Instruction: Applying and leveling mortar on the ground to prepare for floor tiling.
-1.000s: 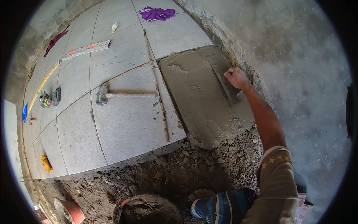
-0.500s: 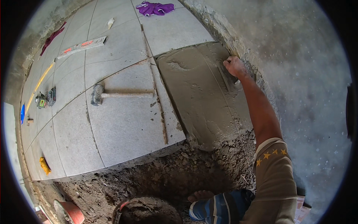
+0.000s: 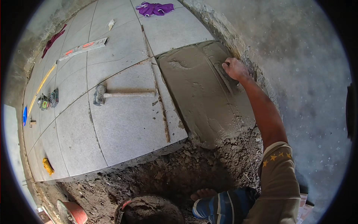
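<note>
My right hand (image 3: 236, 69) is closed around the handle of a trowel, close to the wall at the right. The trowel's mortar-smeared blade (image 3: 224, 80) shows only in part beneath the hand, flat against the wet mortar. That grey mortar bed (image 3: 194, 95) fills the strip between the laid floor tiles and the wall, mostly smooth with a few dents. A thin string runs lengthwise over it. Nowhere in the picture does my left hand appear.
On the grey tiles (image 3: 123, 127) lie a mallet (image 3: 100, 95), a long thin rod (image 3: 159, 98), a spirit level (image 3: 84, 48), a purple cloth (image 3: 154, 9) and a yellow sponge (image 3: 47, 166). Loose soil (image 3: 167, 171) borders the tiles in front, with a bucket (image 3: 149, 203) near my bare foot (image 3: 203, 193).
My right hand has shifted slightly along the mortar beside the wall, and the trowel blade has moved with it. The whole view has drifted a little; the tools on the tiles lie as before.
</note>
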A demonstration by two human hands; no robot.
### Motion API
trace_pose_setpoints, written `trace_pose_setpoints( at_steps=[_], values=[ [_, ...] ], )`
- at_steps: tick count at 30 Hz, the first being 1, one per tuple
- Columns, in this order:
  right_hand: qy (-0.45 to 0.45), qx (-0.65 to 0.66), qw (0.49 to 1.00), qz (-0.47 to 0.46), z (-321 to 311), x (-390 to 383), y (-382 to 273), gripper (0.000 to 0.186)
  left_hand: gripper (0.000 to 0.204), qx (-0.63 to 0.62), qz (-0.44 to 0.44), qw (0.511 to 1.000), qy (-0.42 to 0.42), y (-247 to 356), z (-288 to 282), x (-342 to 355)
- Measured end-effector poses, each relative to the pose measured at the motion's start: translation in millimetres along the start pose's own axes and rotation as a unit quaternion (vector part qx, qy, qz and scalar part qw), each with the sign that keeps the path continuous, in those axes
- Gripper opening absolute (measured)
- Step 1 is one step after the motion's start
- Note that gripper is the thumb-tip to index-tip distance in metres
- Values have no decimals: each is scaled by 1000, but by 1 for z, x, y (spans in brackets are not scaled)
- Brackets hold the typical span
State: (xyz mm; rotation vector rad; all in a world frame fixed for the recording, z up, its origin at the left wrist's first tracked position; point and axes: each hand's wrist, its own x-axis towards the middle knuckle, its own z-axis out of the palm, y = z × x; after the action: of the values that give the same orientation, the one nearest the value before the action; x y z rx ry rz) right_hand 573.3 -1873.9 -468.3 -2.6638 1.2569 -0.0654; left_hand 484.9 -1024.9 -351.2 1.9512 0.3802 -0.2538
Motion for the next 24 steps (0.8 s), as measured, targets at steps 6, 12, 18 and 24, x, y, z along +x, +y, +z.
trace_pose_setpoints(
  at_steps=[6, 12, 18, 24],
  values=[
    [-25, -50, 998, 32, 0, 26, -4, 45, 17, 13, -18, 999, 44, 14, 15, -4],
    [9, -94, 995, 27, 2, 45, 1, 46, 18, 8, -37, 997, 73, 42, 40, -7],
    [-6, 53, 999, 0, -12, -11, 16, 41, 18, 13, -53, 994, 93, 58, 50, -9],
    [-25, 76, 997, -23, -8, -52, 21, 39, 19, -1, -76, 990, 117, 71, 61, -9]
  ],
)
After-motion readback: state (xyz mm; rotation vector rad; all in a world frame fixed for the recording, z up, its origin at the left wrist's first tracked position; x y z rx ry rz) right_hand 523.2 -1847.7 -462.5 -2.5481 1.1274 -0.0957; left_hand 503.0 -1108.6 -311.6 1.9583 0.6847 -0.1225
